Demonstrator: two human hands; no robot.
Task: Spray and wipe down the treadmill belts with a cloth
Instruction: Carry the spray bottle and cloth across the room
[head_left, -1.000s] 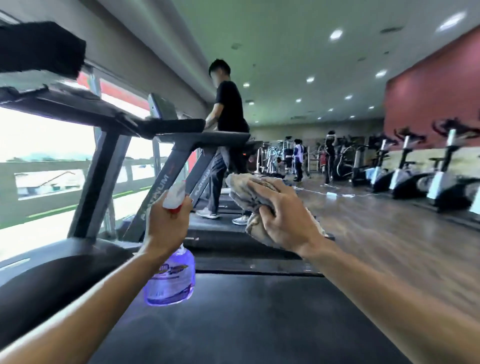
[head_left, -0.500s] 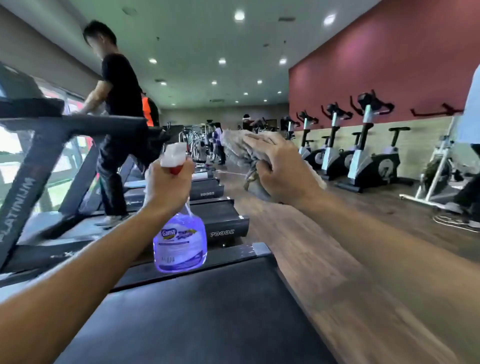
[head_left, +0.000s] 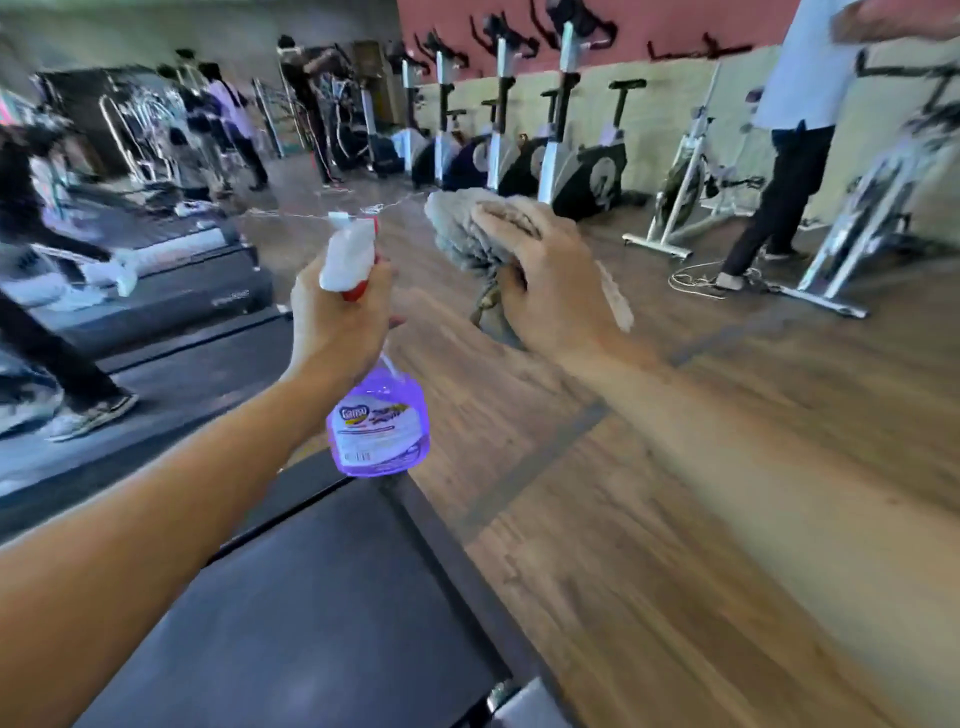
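My left hand grips the neck of a spray bottle with purple liquid and a white and red trigger head. It hangs over the rear corner of a dark treadmill belt at the bottom of the view. My right hand holds a crumpled grey cloth at about the same height, out over the wooden floor to the right of the belt. Both arms reach forward. The picture is blurred by motion.
More treadmills line the left side, and a person's legs stride on the nearest one. Exercise bikes stand along the right wall with a person beside them. Wooden floor runs between.
The view has swung right and tipped down, from the treadmill console toward the floor and the belt's rear end. Both hands keep the bottle and the cloth raised in front.
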